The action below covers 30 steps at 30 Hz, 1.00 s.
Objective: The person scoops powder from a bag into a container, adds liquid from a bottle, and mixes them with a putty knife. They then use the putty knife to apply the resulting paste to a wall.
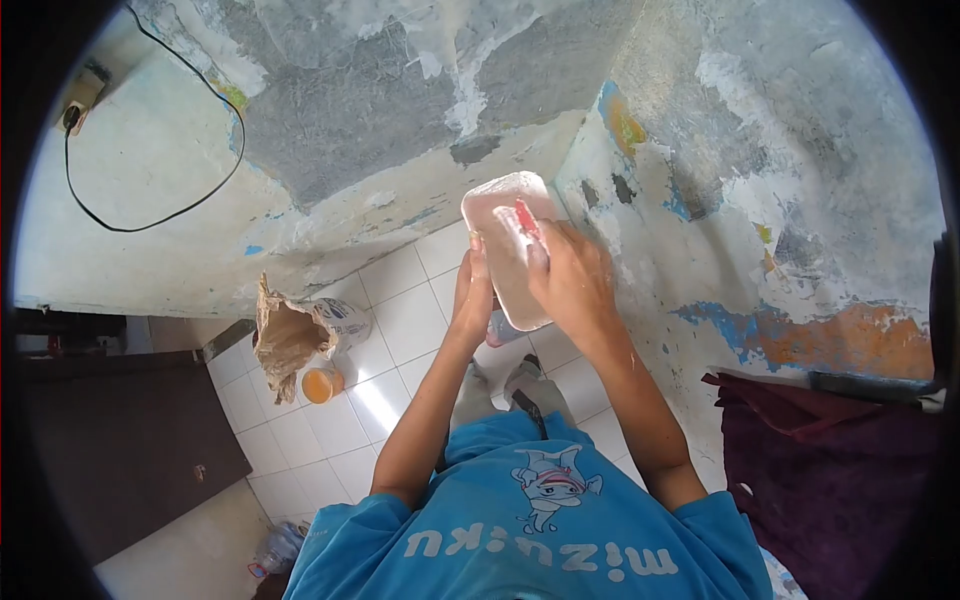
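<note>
My left hand grips the left side of a shallow, rounded rectangular white tray, its thumb over the rim. The tray is tilted in front of me, near the corner of the walls. My right hand is closed around a small red putty scraper over the tray. White paste coats the scraper's visible part, and a whitish film covers the tray's inside. My fingers hide the rest of the scraper.
Walls with patchy plaster and peeling paint rise ahead and to the right. On the tiled floor stand an open paper sack and an orange-filled cup. A black cable hangs at left; dark red cloth hangs at right.
</note>
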### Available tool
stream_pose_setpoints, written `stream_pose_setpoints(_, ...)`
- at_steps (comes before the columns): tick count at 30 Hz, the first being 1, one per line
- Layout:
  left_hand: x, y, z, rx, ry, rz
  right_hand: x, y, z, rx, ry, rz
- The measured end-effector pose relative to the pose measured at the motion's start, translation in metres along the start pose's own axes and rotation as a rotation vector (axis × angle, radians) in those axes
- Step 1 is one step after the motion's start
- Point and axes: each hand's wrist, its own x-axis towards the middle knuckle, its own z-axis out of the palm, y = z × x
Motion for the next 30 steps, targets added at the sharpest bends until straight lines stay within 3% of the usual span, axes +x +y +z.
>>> stream_pose_setpoints(14,-0.035,0.016,0.060,-0.042,0.173,0.071,-0.001,0.041,-0.022,-0.015,0.035,-0.203)
stream_pose_setpoints(20,-0.025,0.002,0.041,-0.082,0.219,0.095,-0.019,0.020,-0.023,0.140,-0.139,-0.136)
stream_pose_setpoints(30,-0.039,0.023,0.011,-0.122,0.124,0.079,0.025,-0.007,-0.005,-0.044,-0.105,-0.212)
